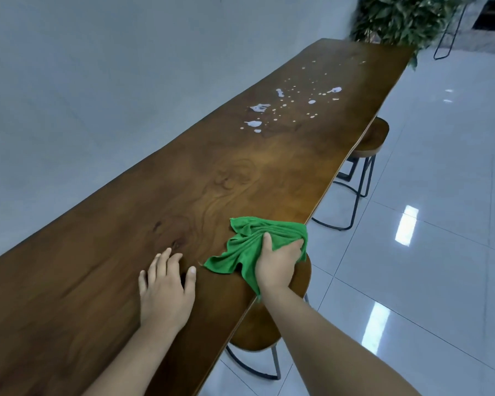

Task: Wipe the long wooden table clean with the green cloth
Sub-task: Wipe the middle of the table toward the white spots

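The long wooden table [183,181] runs from the near left to the far right along a pale wall. My right hand [277,260] presses the crumpled green cloth [249,244] onto the table's near right edge, fingers closed over it. My left hand [166,284] lies flat on the wood to the left of the cloth, fingers spread, holding nothing. Farther along the table lies a patch of spilled white drops and small crumbs [286,107].
A wooden stool [257,330] stands tucked under the table edge below my right arm, and a second stool [375,138] stands farther along. A leafy plant [397,18] stands at the table's far end. Glossy white floor tiles [426,252] spread to the right.
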